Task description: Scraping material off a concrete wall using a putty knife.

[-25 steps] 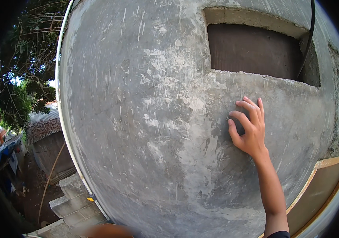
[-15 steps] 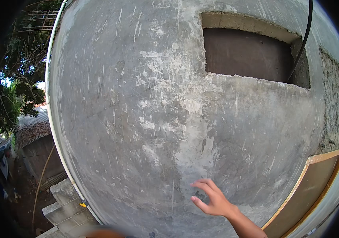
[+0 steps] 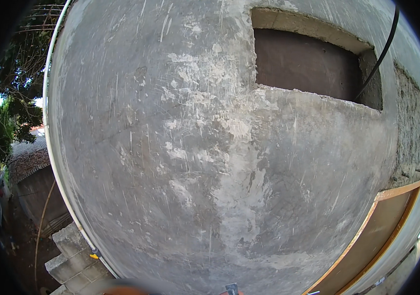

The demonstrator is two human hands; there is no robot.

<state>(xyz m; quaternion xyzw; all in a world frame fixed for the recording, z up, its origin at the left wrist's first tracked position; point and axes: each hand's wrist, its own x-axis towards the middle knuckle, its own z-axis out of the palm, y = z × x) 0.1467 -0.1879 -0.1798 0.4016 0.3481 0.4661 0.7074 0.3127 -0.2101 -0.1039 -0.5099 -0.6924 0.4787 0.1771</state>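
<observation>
A grey plastered cement wall (image 3: pixel 210 162) fills almost the whole view, with pale scraped patches running down its middle. Neither of my hands shows on it. A small grey metal tip (image 3: pixel 232 288) pokes up at the bottom edge; what holds it is out of frame. High on the right, a rectangular recess (image 3: pixel 308 64) with a dark brown back is set into the wall.
A black cable (image 3: pixel 382 49) hangs down past the recess at the upper right. A wooden-framed board (image 3: pixel 382 226) leans at the lower right. Grey concrete blocks (image 3: pixel 70 258) are stacked at the wall's left corner, with trees and a roof beyond.
My right hand, which lay flat on the wall under the recess, slid down and has left the view at the bottom edge. The view has moved closer to the wall.
</observation>
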